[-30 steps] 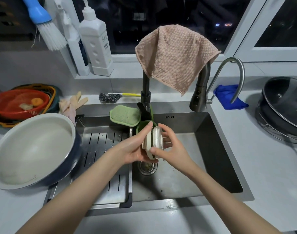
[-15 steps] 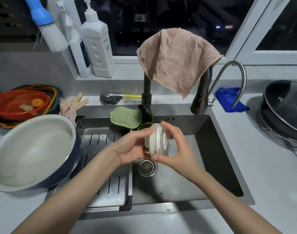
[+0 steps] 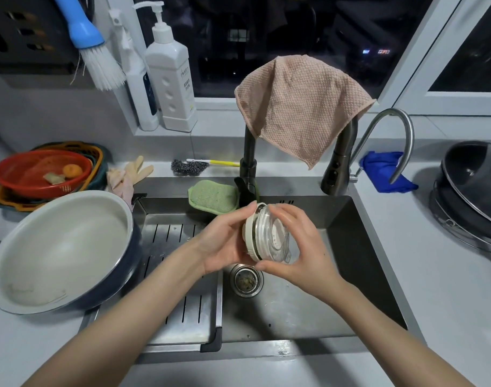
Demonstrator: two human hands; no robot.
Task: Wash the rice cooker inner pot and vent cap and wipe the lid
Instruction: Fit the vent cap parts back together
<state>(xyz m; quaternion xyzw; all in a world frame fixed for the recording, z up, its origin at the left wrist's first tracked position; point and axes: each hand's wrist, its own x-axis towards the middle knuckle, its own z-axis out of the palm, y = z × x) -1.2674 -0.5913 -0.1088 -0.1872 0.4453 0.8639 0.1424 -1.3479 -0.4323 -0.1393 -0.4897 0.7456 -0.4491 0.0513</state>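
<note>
While both hands meet above the sink (image 3: 358, 241), the vent cap (image 3: 266, 236) is held between them, turned on edge with its clear domed side facing right and its cream base facing left. The left hand (image 3: 224, 244) forms a half-closed grip: its fingers curl round the cream base, one fingertip on the upper rim and the palm by the lower edge. The right hand (image 3: 305, 247) forms a wider grip, fingers arched over the top of the clear dome and thumb (image 3: 266, 266) pressed against its lower edge. Just below the grip lies the sink drain (image 3: 246, 280), apart from the cap. Just beyond the grip a green sponge (image 3: 213, 195) rests at the sink's back edge. Well to the left of the grip the inner pot (image 3: 57, 247) leans tilted, mouth up, partly on the surface (image 3: 434, 275) and partly over the slotted drain tray (image 3: 166, 236). Beyond and above the grip a pink cloth (image 3: 300, 107) hangs over the faucet (image 3: 249, 163).
</note>
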